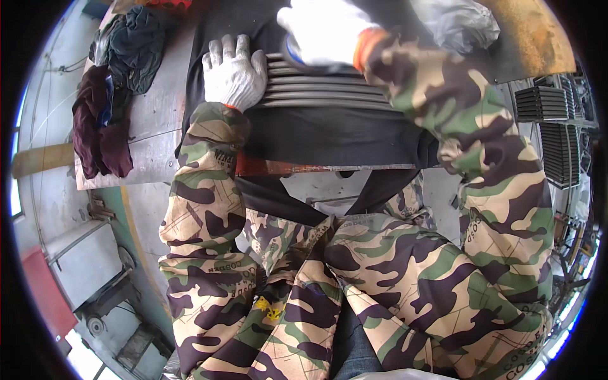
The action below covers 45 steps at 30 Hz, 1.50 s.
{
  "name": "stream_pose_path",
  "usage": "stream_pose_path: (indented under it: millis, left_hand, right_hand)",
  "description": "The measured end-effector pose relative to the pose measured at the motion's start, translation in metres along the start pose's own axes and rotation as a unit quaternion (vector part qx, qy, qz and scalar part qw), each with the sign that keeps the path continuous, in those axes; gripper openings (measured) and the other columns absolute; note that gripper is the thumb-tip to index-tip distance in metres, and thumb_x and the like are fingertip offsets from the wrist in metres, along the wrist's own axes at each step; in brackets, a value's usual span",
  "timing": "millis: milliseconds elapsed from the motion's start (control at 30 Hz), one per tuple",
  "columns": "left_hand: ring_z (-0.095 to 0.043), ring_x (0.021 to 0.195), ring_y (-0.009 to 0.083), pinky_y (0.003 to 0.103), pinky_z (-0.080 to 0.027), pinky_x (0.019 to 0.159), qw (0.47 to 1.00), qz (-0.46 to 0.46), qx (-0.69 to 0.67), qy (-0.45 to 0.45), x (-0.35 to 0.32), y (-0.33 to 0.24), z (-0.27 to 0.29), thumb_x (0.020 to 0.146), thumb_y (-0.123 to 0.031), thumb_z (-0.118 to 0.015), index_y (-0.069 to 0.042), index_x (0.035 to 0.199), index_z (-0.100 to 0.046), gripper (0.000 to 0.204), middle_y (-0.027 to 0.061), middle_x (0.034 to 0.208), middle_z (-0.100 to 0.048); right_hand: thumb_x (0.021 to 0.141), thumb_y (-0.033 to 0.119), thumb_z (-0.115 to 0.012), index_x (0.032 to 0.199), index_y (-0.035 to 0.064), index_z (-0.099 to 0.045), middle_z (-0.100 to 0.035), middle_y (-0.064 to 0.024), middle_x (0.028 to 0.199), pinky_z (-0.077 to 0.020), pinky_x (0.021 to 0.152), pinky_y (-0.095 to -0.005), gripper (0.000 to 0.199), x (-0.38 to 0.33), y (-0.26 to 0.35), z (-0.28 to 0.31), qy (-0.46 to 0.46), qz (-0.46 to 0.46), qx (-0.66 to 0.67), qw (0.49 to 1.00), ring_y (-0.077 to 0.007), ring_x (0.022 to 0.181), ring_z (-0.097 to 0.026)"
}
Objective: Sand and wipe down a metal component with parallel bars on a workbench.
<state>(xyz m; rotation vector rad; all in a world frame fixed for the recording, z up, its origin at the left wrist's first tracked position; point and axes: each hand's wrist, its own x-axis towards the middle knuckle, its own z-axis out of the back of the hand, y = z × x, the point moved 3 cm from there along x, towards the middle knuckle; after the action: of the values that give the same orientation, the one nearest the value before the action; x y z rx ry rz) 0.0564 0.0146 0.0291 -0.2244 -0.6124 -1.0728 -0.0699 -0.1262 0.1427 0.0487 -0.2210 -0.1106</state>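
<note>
Several grey metal rods [323, 97] lie side by side across a black cloth [316, 136] on the table. My left hand [234, 73], in a white knit glove, rests flat with fingers spread at the rods' left ends. Over the upper rods is my right hand [329, 31], also white-gloved and smeared by motion. Something dark with a blue edge [292, 49] shows beneath it; I cannot make out what it is or whether the fingers grip it. The right hand and forearm hide part of the rods.
Dark green cloth [136, 47] and maroon cloth [98, 126] lie on the table's left side. A crumpled clear plastic bag [459, 25] sits at the far right, beside a rusty brown sheet [535, 38]. Stacked black slatted parts [557, 152] stand beyond the right edge.
</note>
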Motion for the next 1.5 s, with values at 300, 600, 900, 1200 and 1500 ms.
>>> stream_pose_path:
  millis: [300,600,900,1200,1500]
  left_hand:
    - [-0.051,0.127,0.0474,0.059,-0.04,0.107,0.999,0.025,-0.002,0.021,0.017,-0.01,-0.014,0.098,-0.039,-0.053,-0.004,0.131,-0.063,0.05,0.0218,0.128,-0.06]
    - [-0.053,0.125,0.0478,0.058,-0.041,0.107,0.997,-0.025,0.062,0.033,0.008,0.005,-0.021,0.097,-0.039,-0.055,-0.005,0.135,-0.062,0.051,0.0227,0.135,-0.059]
    - [-0.051,0.127,0.0476,0.058,-0.04,0.108,0.997,0.001,0.014,0.073,0.012,0.002,-0.023,0.1,-0.04,-0.051,-0.006,0.135,-0.061,0.05,0.0223,0.137,-0.058]
    - [-0.052,0.126,0.0476,0.058,-0.041,0.106,0.998,-0.018,0.038,0.052,-0.002,0.006,-0.016,0.099,-0.036,-0.052,-0.005,0.132,-0.063,0.046,0.0227,0.133,-0.059]
    - [-0.056,0.118,0.043,0.054,-0.044,0.102,0.999,-0.02,0.05,-0.005,-0.015,0.008,0.006,0.096,-0.033,-0.056,-0.004,0.127,-0.066,0.044,0.0213,0.124,-0.063]
  right_hand:
    - [0.087,0.028,-0.062,0.095,0.0044,-0.065,-0.065,-0.0209,0.095,-0.0555,0.077,-0.0526,0.025,-0.05,-0.061,0.003,0.007,-0.031,-0.068,0.997,-0.0412,0.09,-0.067]
    - [0.094,0.027,-0.061,0.108,0.0056,-0.061,-0.06,-0.0166,0.099,-0.0537,0.081,-0.0495,0.026,-0.091,-0.084,-0.009,-0.023,-0.012,-0.095,0.995,-0.0389,0.096,-0.063]
    - [0.088,0.024,-0.067,0.112,0.0076,-0.065,-0.062,-0.0154,0.107,-0.0603,0.072,-0.0468,0.029,-0.09,-0.095,-0.013,-0.004,-0.023,-0.12,0.992,-0.033,0.099,-0.067]
    - [0.088,0.019,-0.065,0.113,0.0068,-0.064,-0.061,-0.0152,0.107,-0.0597,0.076,-0.0476,0.028,-0.109,-0.08,-0.006,0.018,0.006,-0.099,0.995,-0.0343,0.099,-0.066]
    - [0.089,0.021,-0.063,0.116,0.0068,-0.062,-0.061,-0.0161,0.107,-0.0593,0.076,-0.0482,0.031,-0.096,-0.068,-0.009,0.026,0.003,-0.092,0.995,-0.0343,0.098,-0.067]
